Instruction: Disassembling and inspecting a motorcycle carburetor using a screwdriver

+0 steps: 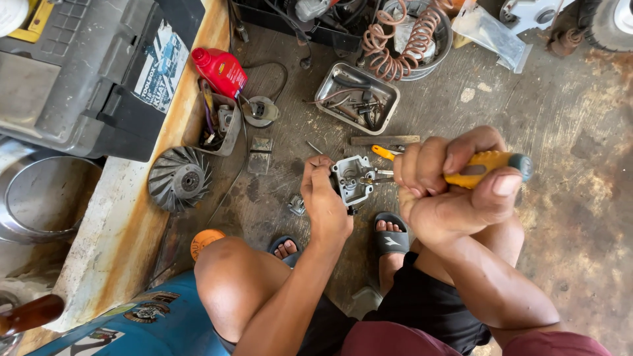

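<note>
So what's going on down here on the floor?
A person sits low over a stained concrete floor, the left hand gripping a small metal carburetor body. The right hand drives a yellow-handled screwdriver into it. A metal parts tray, red oil bottle and finned fan wheel lie nearby.

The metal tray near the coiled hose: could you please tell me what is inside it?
The metal tray holds a jumble of small dark metal parts and thin wires; which parts exactly is too small to tell, and the pile hides most of its floor.
</note>
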